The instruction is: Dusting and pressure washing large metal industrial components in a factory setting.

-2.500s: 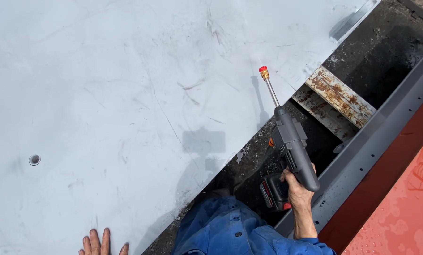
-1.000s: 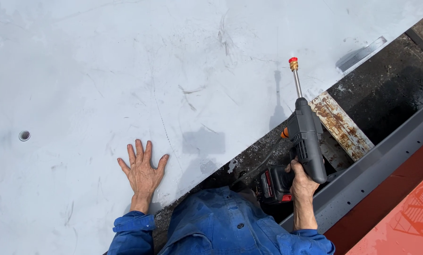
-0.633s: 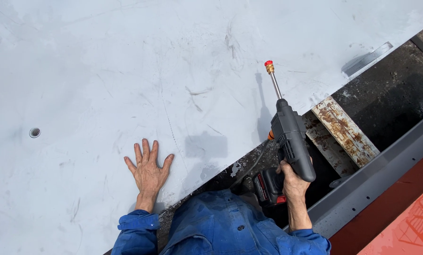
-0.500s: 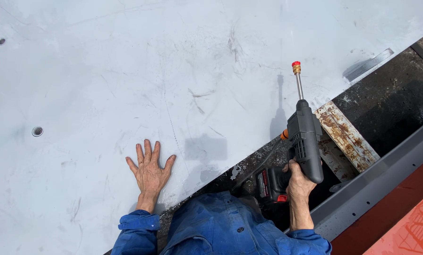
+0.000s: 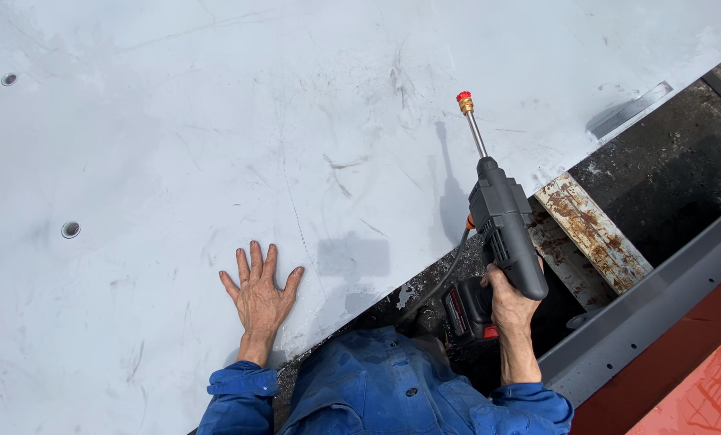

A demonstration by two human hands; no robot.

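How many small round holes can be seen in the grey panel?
2. One hole is near the top left corner of the panel; the other hole is lower on the left, left of the left hand. More may lie outside the view.

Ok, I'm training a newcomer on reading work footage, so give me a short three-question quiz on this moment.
1. True or false: the left hand lies flat, fingers spread, on the pale grey panel.
2. What does the right hand grip?
A. a paint roller
B. a dark spray gun with a thin lance
C. a hammer
3. What colour is the lance's nozzle tip?

Key
1. True.
2. B; it points out over the panel.
3. Red, on a brass-coloured collar.
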